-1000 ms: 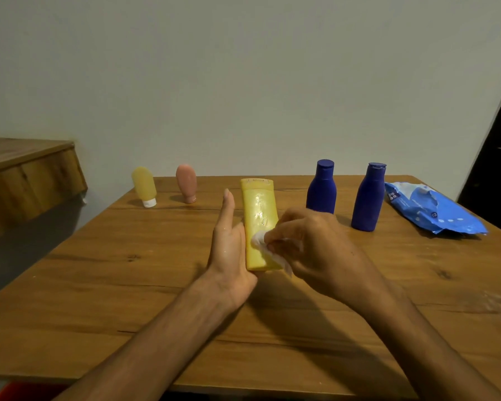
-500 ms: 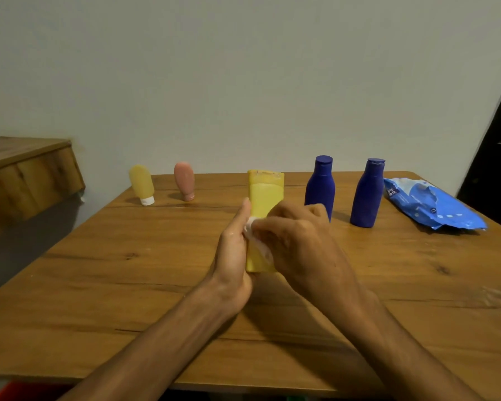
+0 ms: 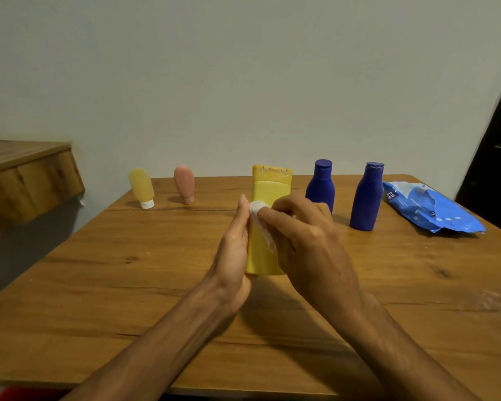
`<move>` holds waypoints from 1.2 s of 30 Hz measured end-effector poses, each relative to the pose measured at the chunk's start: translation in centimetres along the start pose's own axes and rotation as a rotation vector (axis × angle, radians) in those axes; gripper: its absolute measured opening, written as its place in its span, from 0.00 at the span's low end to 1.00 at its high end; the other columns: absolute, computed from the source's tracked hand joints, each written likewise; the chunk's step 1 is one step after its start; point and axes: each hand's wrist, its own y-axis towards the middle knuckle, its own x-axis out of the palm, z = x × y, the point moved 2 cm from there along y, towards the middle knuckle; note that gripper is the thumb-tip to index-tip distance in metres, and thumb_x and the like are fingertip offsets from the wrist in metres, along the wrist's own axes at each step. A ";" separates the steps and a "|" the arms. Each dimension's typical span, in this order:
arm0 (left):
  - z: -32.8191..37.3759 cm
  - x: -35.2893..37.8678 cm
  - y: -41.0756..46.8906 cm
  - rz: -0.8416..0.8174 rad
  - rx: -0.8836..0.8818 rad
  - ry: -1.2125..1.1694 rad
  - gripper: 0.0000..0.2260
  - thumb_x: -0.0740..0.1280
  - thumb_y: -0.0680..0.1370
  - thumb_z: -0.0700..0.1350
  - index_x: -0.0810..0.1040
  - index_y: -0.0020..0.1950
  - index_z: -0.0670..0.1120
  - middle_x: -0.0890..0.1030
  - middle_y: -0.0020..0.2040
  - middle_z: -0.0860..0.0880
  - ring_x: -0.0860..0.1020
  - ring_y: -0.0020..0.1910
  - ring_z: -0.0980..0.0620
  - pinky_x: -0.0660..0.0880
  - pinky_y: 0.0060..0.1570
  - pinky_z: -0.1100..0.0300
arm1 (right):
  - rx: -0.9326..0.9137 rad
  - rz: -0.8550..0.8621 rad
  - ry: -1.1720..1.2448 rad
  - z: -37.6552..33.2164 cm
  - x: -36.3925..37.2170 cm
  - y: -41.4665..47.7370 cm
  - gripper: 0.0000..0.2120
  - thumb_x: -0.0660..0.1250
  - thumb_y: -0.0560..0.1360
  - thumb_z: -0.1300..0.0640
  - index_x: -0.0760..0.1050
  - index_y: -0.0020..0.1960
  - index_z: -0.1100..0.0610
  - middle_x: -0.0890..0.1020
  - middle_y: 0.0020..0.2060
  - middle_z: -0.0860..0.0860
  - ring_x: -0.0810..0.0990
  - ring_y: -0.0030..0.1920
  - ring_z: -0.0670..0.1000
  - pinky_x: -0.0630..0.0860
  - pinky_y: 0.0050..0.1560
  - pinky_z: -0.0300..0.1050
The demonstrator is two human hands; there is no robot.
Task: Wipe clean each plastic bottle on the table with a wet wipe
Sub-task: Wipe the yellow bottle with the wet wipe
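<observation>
A tall flat yellow bottle (image 3: pixel 268 195) stands upright at the middle of the wooden table (image 3: pixel 128 285). My left hand (image 3: pixel 233 250) lies flat against its left side and steadies it. My right hand (image 3: pixel 304 241) presses a white wet wipe (image 3: pixel 258 209) against the bottle's front, near the left edge. Behind on the left stand a small yellow bottle (image 3: pixel 141 187) with a white cap and a small pink bottle (image 3: pixel 184 183). To the right stand two dark blue bottles (image 3: pixel 320 185) (image 3: pixel 366 196).
A blue pack of wet wipes (image 3: pixel 428 209) lies at the table's far right. A wooden ledge (image 3: pixel 26 180) juts out at the left beyond the table. A white wall runs behind, and a dark door frame (image 3: pixel 495 140) is at the right.
My right hand has slid the wipe up the yellow bottle's front, from low on the body to about its middle. My left hand has stayed against the bottle's left side.
</observation>
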 end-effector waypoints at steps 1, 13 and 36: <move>-0.1 0.0 0.0 0.000 -0.012 -0.012 0.27 0.55 0.78 0.63 0.75 0.67 0.48 0.82 0.59 0.43 0.80 0.60 0.44 0.77 0.54 0.45 | -0.007 -0.011 -0.001 0.1 0.0 0.0 0.14 0.65 0.70 0.53 0.80 0.52 0.58 0.80 0.45 0.54 0.76 0.43 0.55 0.72 0.38 0.43; 0.3 -0.5 0.6 0.067 -0.115 -0.171 0.27 0.54 0.81 0.63 0.75 0.68 0.45 0.83 0.54 0.43 0.83 0.52 0.47 0.78 0.51 0.50 | -0.085 -0.300 0.041 0.5 -0.7 0.4 0.08 0.70 0.68 0.54 0.83 0.47 0.52 0.77 0.39 0.45 0.62 0.34 0.40 0.59 0.38 0.33; 0.0 0.6 -0.2 0.023 -0.215 -0.250 0.26 0.54 0.81 0.62 0.73 0.71 0.46 0.81 0.61 0.42 0.80 0.60 0.45 0.75 0.58 0.47 | 0.154 -0.245 0.161 0.9 -0.8 1.3 0.11 0.66 0.73 0.53 0.81 0.53 0.53 0.71 0.45 0.43 0.72 0.41 0.41 0.73 0.39 0.34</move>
